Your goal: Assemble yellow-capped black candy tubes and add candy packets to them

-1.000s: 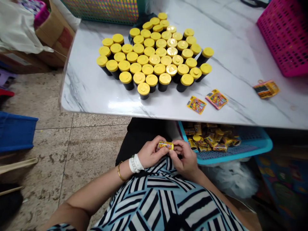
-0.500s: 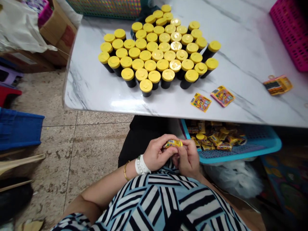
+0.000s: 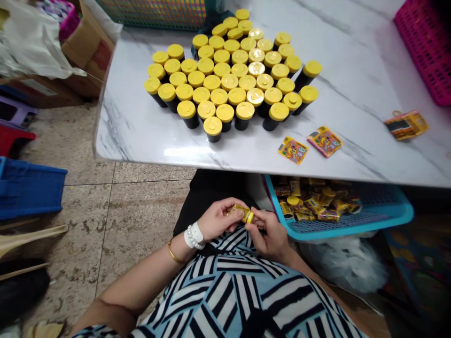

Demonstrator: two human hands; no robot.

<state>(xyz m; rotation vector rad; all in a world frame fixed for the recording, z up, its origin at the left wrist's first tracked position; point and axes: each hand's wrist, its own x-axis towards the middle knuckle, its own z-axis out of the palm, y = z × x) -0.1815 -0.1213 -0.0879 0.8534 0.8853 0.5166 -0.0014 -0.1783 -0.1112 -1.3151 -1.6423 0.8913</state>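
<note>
Above my lap, my left hand (image 3: 217, 219) is wrapped round a small canister (image 3: 242, 212) with a printed yellow label and a yellow lid. The thumb lies along its side. My right hand (image 3: 270, 234) pinches the lid end with thumb and fingertips. On the table in front stand many black canisters (image 3: 213, 137) with yellow lids (image 3: 213, 126), packed close together. A printed yellow label (image 3: 293, 150) and a stack of similar labels (image 3: 324, 141) lie near the table's front edge.
A blue basket (image 3: 352, 230) of labelled canisters (image 3: 315, 204) sits below the table edge at my right. A pink basket (image 3: 424, 51) and a packet (image 3: 407, 125) are at the table's right. A green basket (image 3: 158, 14) stands at the back. Cardboard boxes (image 3: 88, 44) are at left.
Both hands have shifted left with the canister. It has turned so that its yellow lid faces right, and my right hand's fingers have spread a little away from my left hand.
</note>
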